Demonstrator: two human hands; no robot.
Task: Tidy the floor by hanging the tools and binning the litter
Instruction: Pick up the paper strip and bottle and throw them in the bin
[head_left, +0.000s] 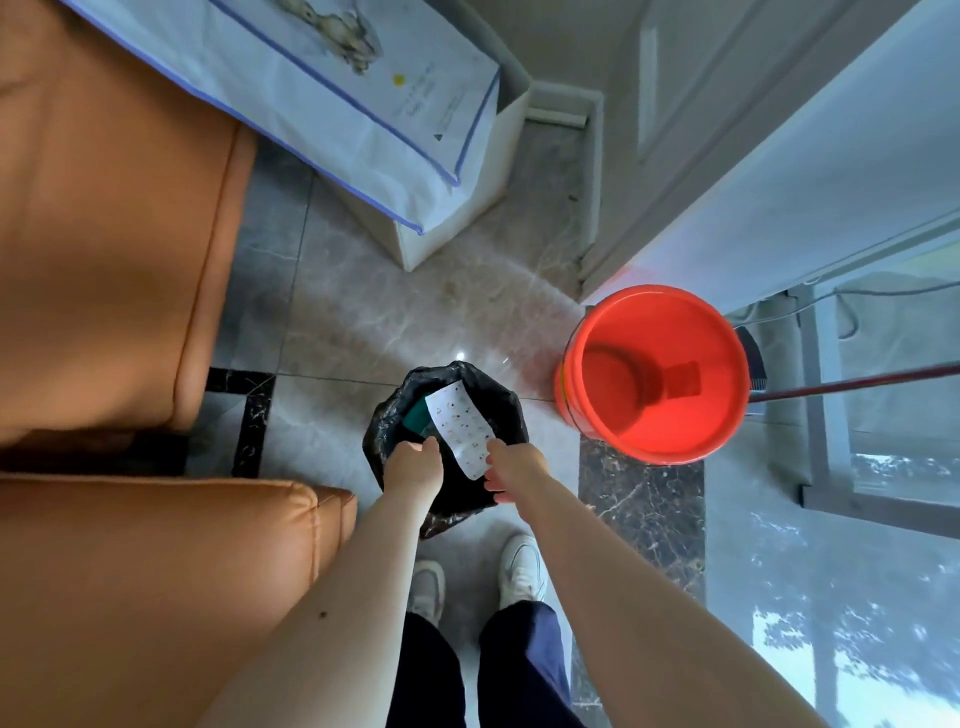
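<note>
Floor (395, 312): polished marble-look tile, glossy, with a dark veined border strip.
Bin (457, 512): lined with a thin, crinkled black plastic bag, slightly shiny.
Slip (460, 426): smooth white paper with small printed marks.
Bucket (654, 374): smooth orange-red plastic, glossy inside.
Sofa (104, 260): tan leather-like upholstery, smooth, soft sheen, stitched seams; left of frame.
Bag (332, 98): pale, creased paper-like sheet with blue edging; upper middle.
Pole (857, 382): dark red, smooth; material unclear.
Shoes (522, 569): white, matt.
Trousers (498, 670): dark matt cloth.
</note>
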